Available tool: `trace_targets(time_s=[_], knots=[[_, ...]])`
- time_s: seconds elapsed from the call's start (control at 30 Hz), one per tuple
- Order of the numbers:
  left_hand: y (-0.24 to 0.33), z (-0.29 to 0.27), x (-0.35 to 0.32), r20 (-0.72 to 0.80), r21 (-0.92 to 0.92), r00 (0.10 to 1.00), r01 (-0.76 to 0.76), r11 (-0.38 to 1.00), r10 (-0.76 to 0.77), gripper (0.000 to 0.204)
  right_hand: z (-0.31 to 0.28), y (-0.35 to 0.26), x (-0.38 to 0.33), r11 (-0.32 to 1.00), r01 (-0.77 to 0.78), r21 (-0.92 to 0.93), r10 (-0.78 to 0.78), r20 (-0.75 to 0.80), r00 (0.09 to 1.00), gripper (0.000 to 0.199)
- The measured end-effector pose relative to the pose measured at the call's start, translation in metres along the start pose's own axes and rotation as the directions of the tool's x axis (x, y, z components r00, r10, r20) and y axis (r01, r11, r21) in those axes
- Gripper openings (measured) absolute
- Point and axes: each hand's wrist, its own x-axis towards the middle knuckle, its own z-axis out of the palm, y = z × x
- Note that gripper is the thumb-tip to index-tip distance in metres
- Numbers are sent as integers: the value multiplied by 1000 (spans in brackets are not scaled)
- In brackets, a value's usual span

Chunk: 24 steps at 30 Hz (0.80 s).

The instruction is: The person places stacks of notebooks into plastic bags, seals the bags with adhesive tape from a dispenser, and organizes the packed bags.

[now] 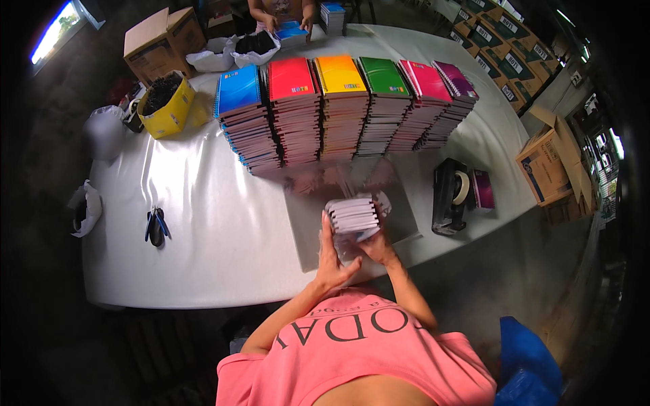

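Between my hands, a small stack of spiral notebooks point(353, 215) stands with its pale page edges showing. My left hand point(330, 260) presses along its left side, thumb apart. The lower right side is in my right hand point(379, 249), whose fingers are partly hidden by the stack. Clear plastic seems to hang around the lower part of the notebooks. Under them a grey flat sheet point(298, 230) lies on the white-covered table point(203, 271). Tall piles of notebooks stand just beyond, topped by blue point(238, 89), red point(291, 76), yellow point(340, 73), green point(384, 74), pink point(425, 80) and purple point(455, 80) covers.
At the right stands a black tape dispenser point(447, 203) beside a purple notebook point(483, 189). Blue-handled pliers point(156, 229) lie at left. Farther back are a yellow container point(166, 118), white bags point(256, 49), a cardboard box point(162, 46) and another person's hands point(273, 26) with blue notebooks.
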Motion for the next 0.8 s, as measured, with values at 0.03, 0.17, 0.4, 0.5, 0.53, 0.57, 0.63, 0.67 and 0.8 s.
trace_targets(time_s=[0.03, 0.17, 0.4, 0.5, 0.53, 0.57, 0.63, 0.67, 0.8], knots=[[-2, 3, -7, -26, -48, 999, 38, 998, -39, 118, -1, -19, 4, 1000, -26, 10, 26, -8, 1000, 99], [1, 0, -13, -50, 41, 997, -51, 998, 53, 113, -7, 7, -1, 966, 131, -224, -115, 84, 990, 110], [12, -31, 4, -95, 376, 975, -151, 914, 200, 83, 0, -32, -5, 980, 81, 183, -55, -146, 988, 110], [14, -49, 11, 58, 550, 965, -244, 799, 255, 66, -9, -41, -15, 978, 119, -173, -138, -102, 985, 87], [17, -53, 17, 132, 581, 955, -290, 760, 264, 66, -11, -49, -16, 953, 125, -277, -146, -54, 988, 82], [23, -59, 24, 208, 606, 941, -339, 720, 269, 66, -13, -55, -15, 949, 105, -297, -134, -78, 988, 73], [26, -70, 37, 366, 660, 895, -444, 606, 256, 73, -20, -63, -11, 951, 108, -289, -141, -95, 985, 72], [29, -75, 44, 436, 638, 871, -477, 605, 227, 75, -22, -64, -8, 952, 108, -286, -143, -106, 984, 72], [33, -90, 63, 647, 565, 753, -577, 590, 116, 89, -26, -65, -4, 959, 84, -270, -113, -97, 989, 61]])
